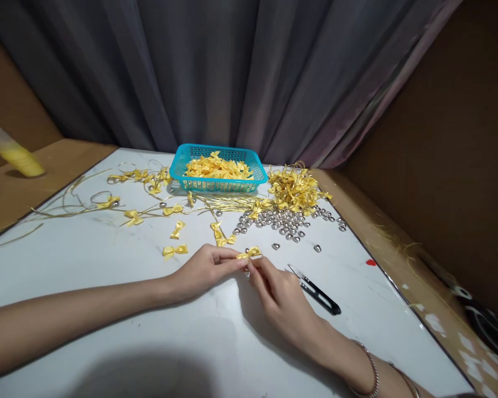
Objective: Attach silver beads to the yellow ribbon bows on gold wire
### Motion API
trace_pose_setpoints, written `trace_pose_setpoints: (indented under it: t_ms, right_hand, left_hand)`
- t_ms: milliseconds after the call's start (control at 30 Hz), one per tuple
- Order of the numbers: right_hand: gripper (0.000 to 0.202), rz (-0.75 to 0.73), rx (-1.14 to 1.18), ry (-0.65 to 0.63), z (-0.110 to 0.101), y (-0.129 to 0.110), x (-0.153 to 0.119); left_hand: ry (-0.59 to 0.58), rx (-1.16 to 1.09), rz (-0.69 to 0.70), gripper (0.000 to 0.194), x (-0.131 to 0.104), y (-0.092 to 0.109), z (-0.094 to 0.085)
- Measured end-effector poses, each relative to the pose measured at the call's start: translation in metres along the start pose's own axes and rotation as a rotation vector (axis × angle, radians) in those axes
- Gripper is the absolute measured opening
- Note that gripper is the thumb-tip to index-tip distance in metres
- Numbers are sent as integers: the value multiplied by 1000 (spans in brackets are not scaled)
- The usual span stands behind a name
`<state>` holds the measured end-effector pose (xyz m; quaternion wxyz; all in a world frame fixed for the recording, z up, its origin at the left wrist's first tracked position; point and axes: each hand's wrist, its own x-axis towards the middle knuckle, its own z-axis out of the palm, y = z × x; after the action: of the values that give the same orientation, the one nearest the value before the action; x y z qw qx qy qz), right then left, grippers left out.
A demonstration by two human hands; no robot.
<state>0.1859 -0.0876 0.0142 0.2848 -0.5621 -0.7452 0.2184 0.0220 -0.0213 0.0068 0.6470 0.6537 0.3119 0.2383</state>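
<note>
Both hands meet over the middle of the white board. My left hand point(213, 268) pinches the left side of a yellow ribbon bow point(249, 253) between thumb and fingers. From the right, my right hand point(276, 284) is closed with its fingertips at the same bow, just below its right loop. Something small under the bow is mostly hidden by the fingertips. Black thread snips point(320, 293) lie beside my right hand. Loose yellow bows point(175, 251) rest just beyond my left hand, and a spread of silver teardrop beads point(280, 222) lies past my right hand.
A blue plastic basket point(218, 186) full of yellow bows stands at the back. Right of it is a heap of bows on cords point(295, 188). Gold cords point(72, 202) with bows stretch leftward. A yellow spool point(22, 160) stands far left; a grey curtain point(216, 72) hangs behind.
</note>
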Motion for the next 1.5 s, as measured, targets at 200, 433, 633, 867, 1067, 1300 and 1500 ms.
trace_pose_setpoints:
  t_ms: [200, 433, 633, 867, 1067, 1300, 1500]
  right_hand:
    - [17, -32, -2, -2, 1, 1, 0]
    - [16, -26, -11, -7, 5, 3, 0]
    - [19, -15, -27, -41, 0, 3, 0]
    - [24, 120, 350, 81, -38, 16, 17]
    - [37, 365, 792, -274, -41, 25, 26]
    - [17, 344, 539, -337, -42, 30, 27]
    - [21, 164, 252, -357, -53, 10, 23]
  left_hand:
    - [15, 25, 3, 26, -1, -1, 2]
    - [59, 17, -10, 23, 0, 1, 6]
    - [92, 61, -8, 25, 1, 1, 5]
    - [83, 43, -74, 28, 1, 2, 4]
    - [46, 207, -40, 32, -1, -1, 4]
    - [52, 323, -4, 31, 0, -4, 2]
    - [41, 367, -18, 30, 0, -4, 2]
